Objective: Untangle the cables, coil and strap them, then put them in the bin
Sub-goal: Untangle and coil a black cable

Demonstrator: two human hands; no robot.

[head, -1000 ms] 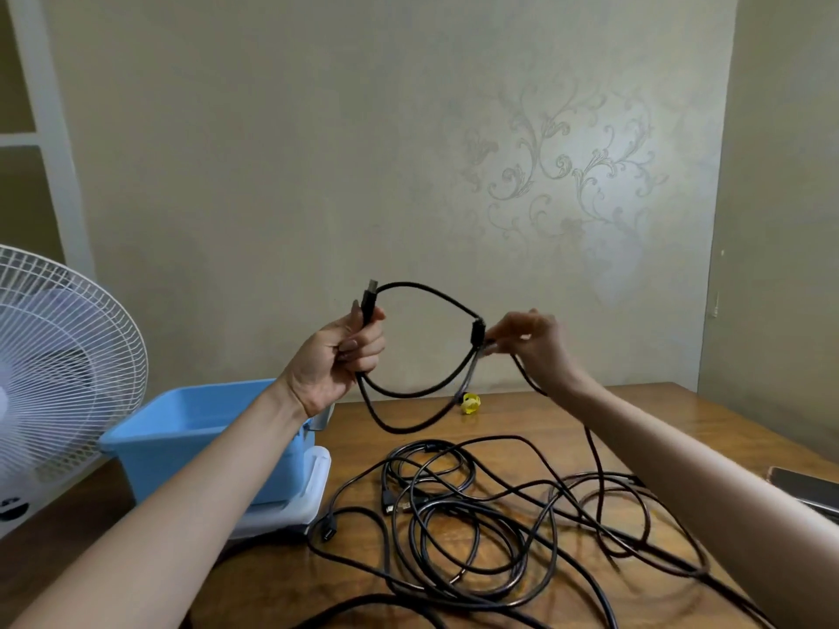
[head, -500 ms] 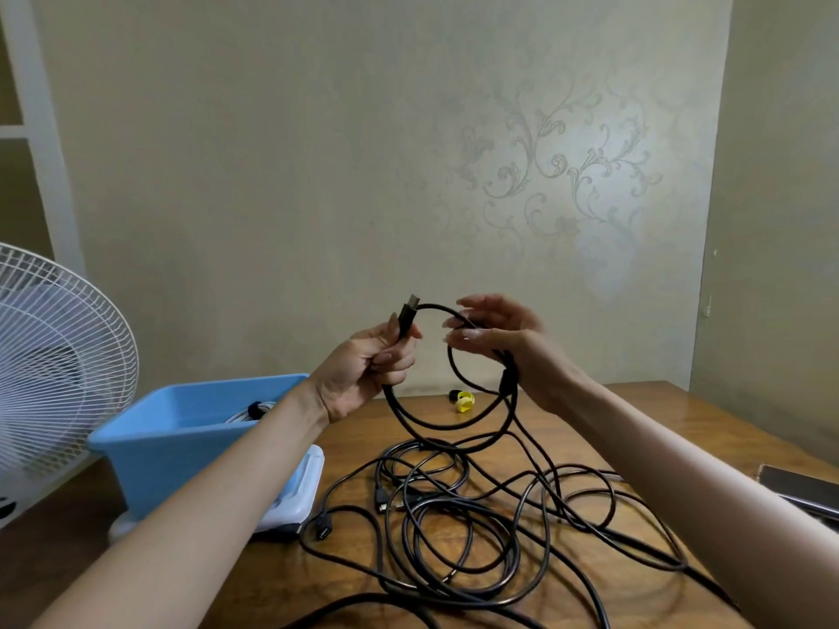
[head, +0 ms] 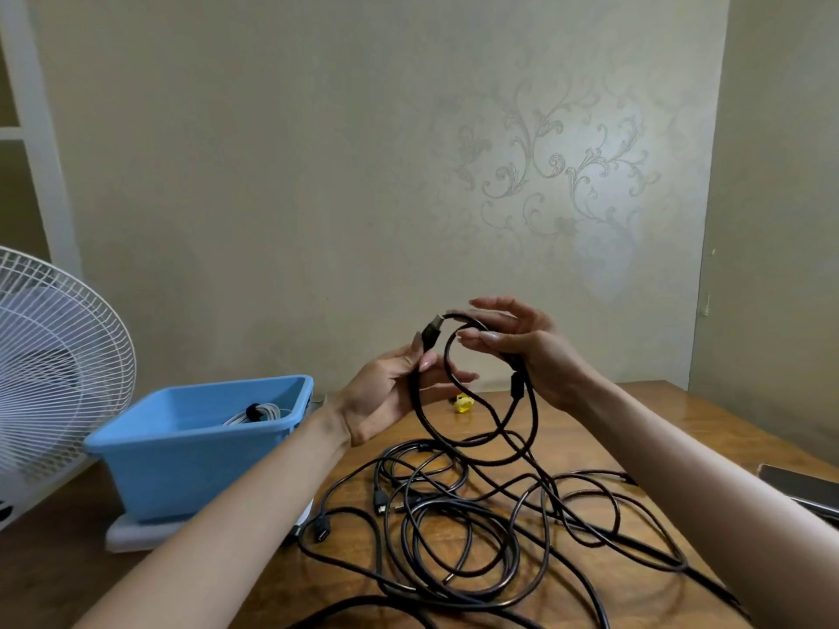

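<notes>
Right hand (head: 522, 351) has come in from 3 o'clock of the loop to 12 o'clock, close beside the left hand (head: 390, 397), so a second turn of the black cable (head: 446, 356) is being laid on. Left hand has loosened: fingers mostly straight now, thumb pinching the cable against them just below the USB plug (head: 431, 331), which sticks up at 12 o'clock of that hand. Right-hand fingers are straight and spread, with the new turn draped across them rather than clamped. The ferrite bead (head: 516, 384) sits by the heel of that palm. My read: coiling is underway, roughly two turns up, held above the table (head: 613, 415). Most of the length is still in the tangle (head: 454, 537) on the table at 6 o'clock of the hands. Several black runs cross there, with at least two loose connectors, so untangling isn't done and pulling more length will likely drag knots up. Blue bin (head: 204, 451) is at 9 o'clock of the tangle and now shows a white coiled cable (head: 256, 414) with a dark strap inside, so I'd say one is already done. Small yellow item (head: 464, 404) at 12 o'clock of the tangle, maybe a strap, can't tell. Fan (head: 59, 356) is beyond the bin at 9 o'clock, phone (head: 799, 488) at 3 o'clock by the frame edge.
</notes>
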